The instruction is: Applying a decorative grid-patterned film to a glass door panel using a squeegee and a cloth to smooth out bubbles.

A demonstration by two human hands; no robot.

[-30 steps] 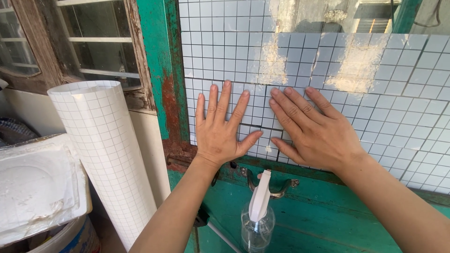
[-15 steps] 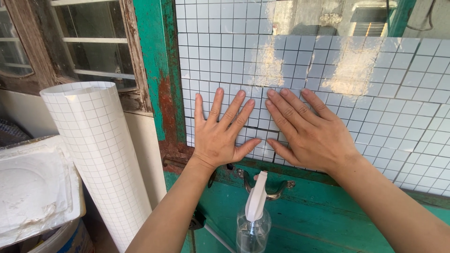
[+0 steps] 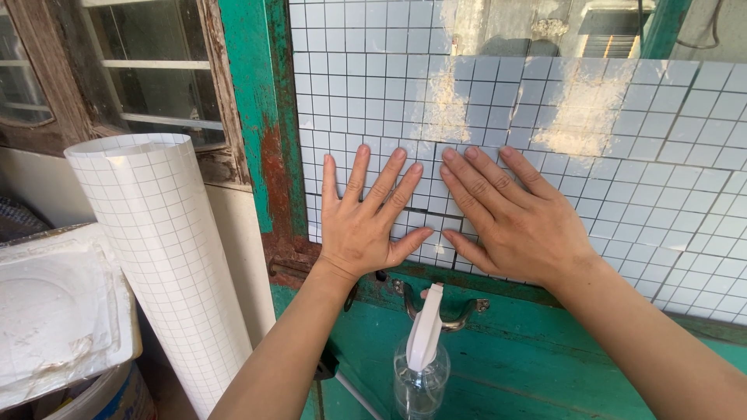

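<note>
The gridded white film (image 3: 537, 117) lies over the glass pane of a green-painted door (image 3: 545, 365), covering the pane from its left frame across to the right edge of view, with patchy glare showing through its upper part. Both of the person's hands press flat on the film's lower left area: the left hand (image 3: 366, 225) nearest the frame, the right hand (image 3: 517, 225) just beside it, index fingertips almost meeting. All the fingers are spread wide and laid flat; neither hand grips anything.

Compared with a second ago, the hands sit slightly higher on the film and a little closer together, while the film itself has not visibly shifted. That suggests the sheet is being smoothed against the glass by small moves of the palms rather than being repositioned, and that this low corner is the part in hand.

Below the film, a metal door handle (image 3: 440, 307) is fixed to the green door, and a clear spray bottle (image 3: 420, 365) with a white trigger head stands under the hands. Left of the film, beyond the worn frame, a roll (image 3: 167, 257) of the same gridded material stands upright beside a white foam piece (image 3: 58, 311).
</note>
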